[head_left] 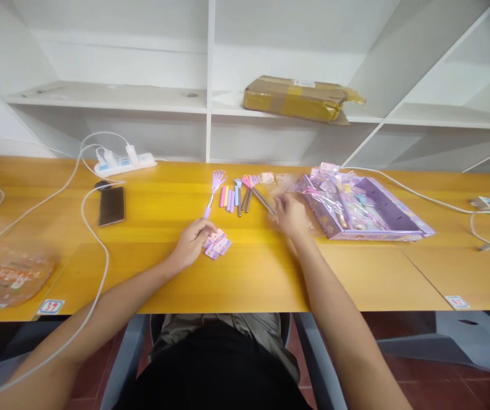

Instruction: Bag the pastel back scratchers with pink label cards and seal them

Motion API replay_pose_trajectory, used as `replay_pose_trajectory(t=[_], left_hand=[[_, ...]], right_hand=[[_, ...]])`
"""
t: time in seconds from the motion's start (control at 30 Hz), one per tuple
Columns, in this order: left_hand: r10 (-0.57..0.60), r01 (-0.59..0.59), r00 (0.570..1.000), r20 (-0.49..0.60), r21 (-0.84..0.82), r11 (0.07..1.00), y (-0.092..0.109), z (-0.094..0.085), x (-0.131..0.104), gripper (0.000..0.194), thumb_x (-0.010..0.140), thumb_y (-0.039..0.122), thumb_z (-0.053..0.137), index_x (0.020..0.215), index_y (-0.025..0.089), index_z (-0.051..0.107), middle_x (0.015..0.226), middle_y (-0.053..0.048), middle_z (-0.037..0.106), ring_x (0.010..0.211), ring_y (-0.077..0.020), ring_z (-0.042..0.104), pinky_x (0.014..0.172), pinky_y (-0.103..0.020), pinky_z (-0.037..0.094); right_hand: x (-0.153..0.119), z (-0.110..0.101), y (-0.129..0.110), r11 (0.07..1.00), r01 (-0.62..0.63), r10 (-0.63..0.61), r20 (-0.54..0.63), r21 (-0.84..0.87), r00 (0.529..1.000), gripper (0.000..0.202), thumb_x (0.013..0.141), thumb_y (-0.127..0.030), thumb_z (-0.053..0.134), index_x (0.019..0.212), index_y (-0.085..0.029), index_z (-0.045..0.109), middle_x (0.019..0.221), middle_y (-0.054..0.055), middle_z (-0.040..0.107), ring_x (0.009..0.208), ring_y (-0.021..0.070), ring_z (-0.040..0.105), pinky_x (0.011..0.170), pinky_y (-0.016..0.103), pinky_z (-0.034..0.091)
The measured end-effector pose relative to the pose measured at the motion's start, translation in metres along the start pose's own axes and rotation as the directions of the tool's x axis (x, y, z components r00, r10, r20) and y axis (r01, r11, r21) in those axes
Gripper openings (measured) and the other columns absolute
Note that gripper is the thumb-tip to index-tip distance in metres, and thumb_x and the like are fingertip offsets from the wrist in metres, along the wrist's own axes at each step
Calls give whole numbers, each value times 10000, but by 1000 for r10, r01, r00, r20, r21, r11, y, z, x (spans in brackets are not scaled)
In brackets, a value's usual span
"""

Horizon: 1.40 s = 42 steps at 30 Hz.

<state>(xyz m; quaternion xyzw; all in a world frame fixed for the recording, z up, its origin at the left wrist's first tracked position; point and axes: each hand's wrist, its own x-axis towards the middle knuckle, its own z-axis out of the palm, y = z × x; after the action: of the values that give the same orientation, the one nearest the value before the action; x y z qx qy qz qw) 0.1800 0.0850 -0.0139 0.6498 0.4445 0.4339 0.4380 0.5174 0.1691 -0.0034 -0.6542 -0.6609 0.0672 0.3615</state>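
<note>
Yellow-brown desk (249,285), white shelving behind. Far left of the L hand, an orange bag (9,279) w/ blurred lettering; nearer, a number tag (51,307), prob. "39". L hand (191,242) has its fingertips bent down at the small printed cards (218,245); can't tell if they're gripped. Cards look light, a bit stiff, maybe slippery against each other; best pinched by the edges. Print's too small to read. Just beyond that hand, the lilac scratcher (216,185) looks light, w/ thin prongs, so take it by the handle. Between hands, farther back: short coloured sleeves (228,199), prob. light and apt to roll, then metal-handled scratchers (247,196), stiffer; grip mid-shaft. R hand (290,213) is curled and blurred by the scratchers and clear wrappers (281,183); can't tell if it's grasping anything. Right of it, a purple box (399,233) holds crinkly, slippery-looking packets (343,202).
</note>
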Motion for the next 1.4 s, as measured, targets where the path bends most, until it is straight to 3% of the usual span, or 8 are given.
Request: replay_pose_trajectory(t=[0.23, 0.37, 0.5, 0.6, 0.8, 0.97, 1.23, 1.4], left_hand=[[-2, 0, 993, 121, 11, 1000, 2, 2, 1, 354, 973, 521, 667, 1109, 200, 722, 996, -52, 727, 842, -180, 634, 758, -299, 517], [-5, 25, 969, 245, -77, 997, 3, 9, -4, 498, 919, 579, 757, 1226, 191, 696, 1004, -44, 696, 753, -154, 615, 697, -292, 519], [34, -22, 979, 202, -61, 998, 5, 11, -6, 432, 921, 565, 772, 1093, 169, 748, 1081, -86, 708, 889, -201, 653, 812, -338, 557], [56, -61, 987, 151, 33, 998, 6, 9, -4, 355, 949, 523, 742, 995, 173, 781, 1071, -92, 722, 999, -239, 654, 936, -381, 545], [35, -60, 975, 219, 113, 992, 16, 7, -8, 279, 969, 435, 695, 890, 174, 757, 935, -54, 673, 832, -186, 613, 823, -323, 518], [98, -145, 973, 208, 226, 963, 25, 14, -14, 200, 955, 356, 679, 853, 188, 717, 1112, -77, 670, 981, -220, 630, 942, -361, 535], [107, -107, 994, -17, 7, 994, 16, 1, -5, 302, 1008, 471, 682, 1033, 172, 719, 1030, -78, 725, 906, -207, 697, 835, -342, 567], [38, -90, 956, -292, -167, 982, 7, -19, 12, 465, 909, 625, 783, 944, 163, 744, 876, -57, 767, 804, -194, 726, 825, -354, 599]], right_hand=[[-42, 18, -65, 809, 191, -286, 88, 556, 954, 618, 1072, -530, 517, 1633, -274, 489, 1046, 76, 721, 983, 287, 688, 1014, 472, 561], [-64, 23, -88, 748, 216, -463, 260, 627, 847, 612, 1075, -542, 523, 1622, -268, 522, 1045, 68, 725, 998, 264, 697, 1041, 446, 553], [-72, 22, -95, 750, 212, -534, 383, 627, 754, 566, 1088, -517, 514, 1608, -294, 516, 921, 17, 679, 737, 195, 604, 804, 355, 560], [-72, 27, -94, 730, 92, -474, 404, 677, 782, 584, 1059, -538, 581, 1582, -301, 476, 779, -39, 571, 639, 172, 515, 687, 315, 507], [-69, 50, -98, 510, -213, -298, 403, 834, 865, 456, 957, -647, 702, 1200, -272, 613, 787, -48, 596, 631, 145, 541, 627, 281, 488], [-68, 55, -104, 561, -271, -288, 492, 782, 822, 468, 904, -687, 736, 922, -221, 705, 832, 8, 675, 777, 181, 622, 753, 319, 558], [-51, 40, -86, 346, -246, -20, 269, 905, 963, 385, 986, -647, 625, 962, -273, 540, 890, 8, 663, 834, 192, 682, 814, 356, 627], [-53, 23, -73, 597, -14, -213, 175, 802, 961, 352, 1041, -612, 618, 1104, -266, 641, 757, -30, 629, 604, 156, 610, 679, 322, 592]])
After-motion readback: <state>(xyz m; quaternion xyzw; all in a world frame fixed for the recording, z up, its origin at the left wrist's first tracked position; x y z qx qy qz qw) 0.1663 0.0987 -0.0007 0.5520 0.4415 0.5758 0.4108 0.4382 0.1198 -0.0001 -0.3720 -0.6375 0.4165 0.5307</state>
